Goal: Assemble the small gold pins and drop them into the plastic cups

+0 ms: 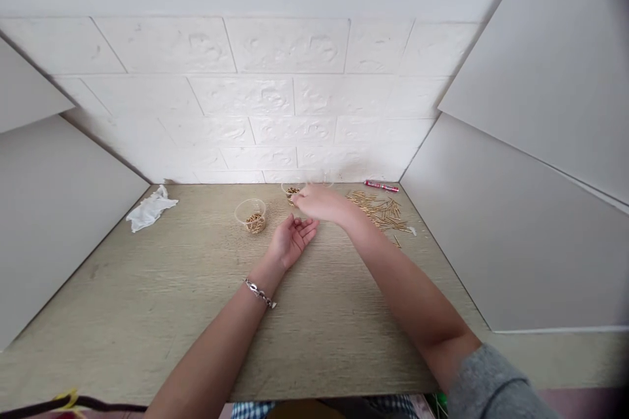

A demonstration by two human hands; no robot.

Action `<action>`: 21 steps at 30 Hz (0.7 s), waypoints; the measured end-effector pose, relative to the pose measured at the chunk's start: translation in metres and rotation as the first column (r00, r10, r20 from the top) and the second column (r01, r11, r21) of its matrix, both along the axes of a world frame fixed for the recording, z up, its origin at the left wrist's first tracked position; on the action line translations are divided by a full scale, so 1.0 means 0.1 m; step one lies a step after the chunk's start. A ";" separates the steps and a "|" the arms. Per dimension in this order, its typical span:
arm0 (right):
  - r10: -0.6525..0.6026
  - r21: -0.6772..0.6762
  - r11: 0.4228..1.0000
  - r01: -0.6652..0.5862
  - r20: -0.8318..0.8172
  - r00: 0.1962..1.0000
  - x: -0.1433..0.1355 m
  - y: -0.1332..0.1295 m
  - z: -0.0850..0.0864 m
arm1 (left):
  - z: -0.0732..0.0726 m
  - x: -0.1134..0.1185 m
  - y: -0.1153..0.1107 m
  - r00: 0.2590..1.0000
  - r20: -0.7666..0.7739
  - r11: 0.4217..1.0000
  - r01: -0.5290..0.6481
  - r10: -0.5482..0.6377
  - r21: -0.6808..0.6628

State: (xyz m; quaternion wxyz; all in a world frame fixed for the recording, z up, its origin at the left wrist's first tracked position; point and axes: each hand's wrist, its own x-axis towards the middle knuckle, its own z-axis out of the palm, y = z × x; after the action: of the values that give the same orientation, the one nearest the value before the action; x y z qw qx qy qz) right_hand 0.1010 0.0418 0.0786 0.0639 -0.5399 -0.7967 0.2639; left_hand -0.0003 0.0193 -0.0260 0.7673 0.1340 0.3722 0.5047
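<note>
My left hand (pixel 295 240) is palm up over the middle of the table, its fingers slightly curled and apart, with nothing visible in the palm. Just above it, my right hand (pixel 317 201) reaches in from the right, its fingertips pointing down at the edge of a clear cup (pixel 293 190) of small brass-coloured pieces. Blur hides whether those fingertips hold a piece. To the left stands another clear cup (pixel 250 215), also with brass-coloured pieces in its bottom. Thin brass-coloured rods (pixel 381 209) lie in a loose pile right of my right hand.
A crumpled white tissue (pixel 151 208) lies at the table's back left. A red tube-like item (pixel 381 186) rests by the wall at the back right. The rim of a further clear cup shows behind my right hand. White panels (pixel 515 222) flank the wooden table (pixel 147 314).
</note>
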 end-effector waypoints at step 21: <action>-0.044 0.267 0.959 0.094 -0.187 0.981 0.35 -0.51 -0.64 | -0.03 0.06 -0.09 0.980 0.060 0.980 0.188 -0.192 0.067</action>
State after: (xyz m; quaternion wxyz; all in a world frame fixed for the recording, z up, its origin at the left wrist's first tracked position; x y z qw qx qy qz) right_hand 0.1365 -0.0097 0.0149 0.2189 -0.5272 -0.7973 0.1960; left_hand 0.0053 0.0107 -0.0292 0.8195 0.1756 0.3163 0.4445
